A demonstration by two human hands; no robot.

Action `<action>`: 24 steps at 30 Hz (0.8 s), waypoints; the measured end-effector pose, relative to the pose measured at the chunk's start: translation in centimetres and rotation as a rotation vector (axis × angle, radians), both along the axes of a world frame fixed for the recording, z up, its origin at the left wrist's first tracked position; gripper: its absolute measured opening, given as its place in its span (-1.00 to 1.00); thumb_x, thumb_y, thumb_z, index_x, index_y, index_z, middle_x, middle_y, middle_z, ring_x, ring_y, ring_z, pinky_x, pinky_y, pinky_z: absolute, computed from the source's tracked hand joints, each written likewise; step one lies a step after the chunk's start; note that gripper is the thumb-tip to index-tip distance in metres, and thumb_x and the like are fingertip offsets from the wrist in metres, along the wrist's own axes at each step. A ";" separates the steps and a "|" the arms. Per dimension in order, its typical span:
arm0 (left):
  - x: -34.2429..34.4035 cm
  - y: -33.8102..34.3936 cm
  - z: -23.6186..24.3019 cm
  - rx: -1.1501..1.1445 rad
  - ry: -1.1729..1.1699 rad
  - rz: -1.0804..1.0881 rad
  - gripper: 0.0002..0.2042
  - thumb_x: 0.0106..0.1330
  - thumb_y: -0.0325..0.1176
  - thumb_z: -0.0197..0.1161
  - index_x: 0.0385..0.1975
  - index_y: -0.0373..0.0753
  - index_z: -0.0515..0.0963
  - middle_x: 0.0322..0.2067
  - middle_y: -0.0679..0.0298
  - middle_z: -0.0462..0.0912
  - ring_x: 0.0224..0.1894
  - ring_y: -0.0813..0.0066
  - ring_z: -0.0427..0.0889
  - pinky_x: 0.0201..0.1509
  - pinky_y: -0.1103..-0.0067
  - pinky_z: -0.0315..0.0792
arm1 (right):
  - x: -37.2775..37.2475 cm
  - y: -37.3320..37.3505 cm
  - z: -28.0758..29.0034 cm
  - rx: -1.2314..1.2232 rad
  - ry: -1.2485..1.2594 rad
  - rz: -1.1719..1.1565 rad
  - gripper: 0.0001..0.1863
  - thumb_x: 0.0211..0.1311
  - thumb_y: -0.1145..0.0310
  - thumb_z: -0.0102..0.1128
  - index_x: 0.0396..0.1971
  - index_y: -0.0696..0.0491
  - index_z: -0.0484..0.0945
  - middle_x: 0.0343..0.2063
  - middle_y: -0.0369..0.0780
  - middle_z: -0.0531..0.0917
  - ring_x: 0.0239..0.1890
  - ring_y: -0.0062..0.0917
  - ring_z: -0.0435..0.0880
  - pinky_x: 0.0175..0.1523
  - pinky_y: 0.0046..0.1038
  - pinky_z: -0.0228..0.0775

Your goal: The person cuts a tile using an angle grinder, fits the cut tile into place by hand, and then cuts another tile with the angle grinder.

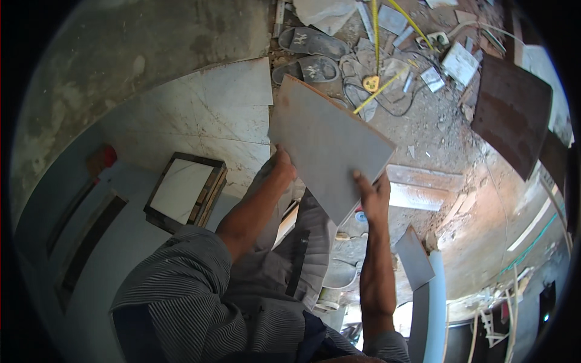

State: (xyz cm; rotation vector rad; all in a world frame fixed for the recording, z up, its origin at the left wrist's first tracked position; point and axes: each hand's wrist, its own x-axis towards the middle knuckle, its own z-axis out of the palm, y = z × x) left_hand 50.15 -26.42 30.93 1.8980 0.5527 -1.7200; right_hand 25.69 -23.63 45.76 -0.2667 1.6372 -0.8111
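Note:
A large grey rectangular tile [324, 139] is held up in front of me, tilted. My left hand [283, 166] grips its near left edge. Its near right edge is held by my right hand [374, 195], fingers curled over the rim. Both forearms reach up from the lower edge, the left in a striped sleeve. Below the tile I see my grey trousers [302, 242].
White laid floor tiles [212, 115] lie to the left. A dark frame holding a white tile [184, 190] sits lower left. A pair of sandals [308, 54], a yellow tape measure [371, 83], cables and rubble lie beyond. A brown board [511, 112] leans at right.

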 end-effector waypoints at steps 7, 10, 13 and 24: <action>16.2 1.5 -18.1 -0.272 -0.526 0.027 -0.49 0.44 0.02 -0.20 0.27 -0.10 0.30 0.23 0.17 0.38 0.30 0.13 0.29 0.34 0.08 0.10 | 6.0 -8.6 -17.3 -0.014 -0.472 -0.049 -0.50 0.10 0.42 0.24 0.06 0.22 0.38 -0.12 -0.11 0.59 -0.15 -0.46 0.59 -0.04 -0.45 0.42; 27.0 4.6 -29.1 -0.958 -0.882 -0.681 -0.52 0.41 -0.04 -0.14 0.26 -0.08 0.33 0.26 0.18 0.36 0.32 0.12 0.26 0.35 0.01 -0.01 | 9.9 -11.5 -23.8 -0.020 -0.519 0.059 -0.48 0.09 0.43 0.25 0.07 0.22 0.36 -0.12 -0.09 0.59 -0.17 -0.45 0.59 -0.03 -0.45 0.42; 34.4 3.6 -33.3 -0.880 -0.913 -0.819 -0.51 0.41 -0.05 -0.14 0.29 -0.08 0.29 0.29 0.18 0.31 0.36 0.12 0.20 0.36 -0.03 -0.08 | 13.6 -14.3 -28.0 0.053 -0.540 0.229 -0.44 0.07 0.41 0.30 0.09 0.22 0.36 -0.11 -0.10 0.60 -0.12 -0.41 0.60 -0.05 -0.42 0.46; 30.9 -12.2 -25.5 -0.065 -0.947 -0.026 -0.51 0.46 0.07 -0.29 0.15 -0.18 0.22 0.17 0.20 0.38 0.01 0.25 0.57 0.00 0.26 0.58 | 23.4 -20.9 -37.9 0.020 -0.434 0.684 -0.33 0.12 0.10 0.32 0.18 0.05 0.33 -0.03 -0.12 0.57 -0.05 -0.35 0.59 -0.14 -0.33 0.56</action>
